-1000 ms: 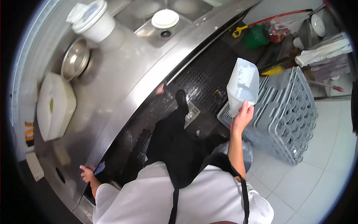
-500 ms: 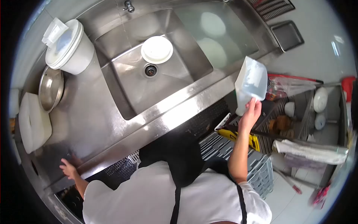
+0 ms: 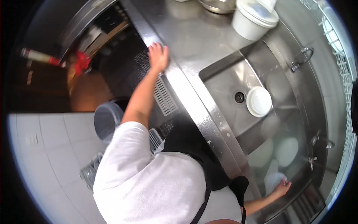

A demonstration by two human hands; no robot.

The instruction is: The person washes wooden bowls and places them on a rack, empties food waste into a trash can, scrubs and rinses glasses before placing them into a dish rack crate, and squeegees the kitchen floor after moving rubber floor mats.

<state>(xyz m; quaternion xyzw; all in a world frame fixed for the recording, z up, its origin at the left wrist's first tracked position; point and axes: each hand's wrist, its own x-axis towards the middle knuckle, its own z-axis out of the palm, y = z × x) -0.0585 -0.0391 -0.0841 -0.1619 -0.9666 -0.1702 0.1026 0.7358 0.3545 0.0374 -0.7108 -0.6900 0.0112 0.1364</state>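
Observation:
At the water-filled basin [image 3: 257, 173], my right hand [image 3: 282, 186] has its fingers closed on a translucent white plastic scoop [image 3: 273, 180]. The scoop is low over or partly in the water; I cannot tell how deep. Two round whitish shapes lie in that water, the clearer one a round white lid or plate [image 3: 286, 151] near the scoop. My left hand [image 3: 158, 56] rests on the front edge of the steel counter [image 3: 186, 41], fingers stretched out and holding nothing. In the neighbouring sink [image 3: 227, 80], a round white container [image 3: 259, 101] sits beside the drain.
A lidded white bucket [image 3: 253, 20] stands on the counter beyond the sink, next to a steel bowl [image 3: 219, 5]. Faucets [image 3: 301, 59] line the wall side. Behind my left arm are a grey bin [image 3: 108, 121] and a slatted floor grate [image 3: 164, 98].
My view has swung round to the left. The scoop, held up beside the basin before, is now down at the water in my right hand. My left hand stays at the counter.

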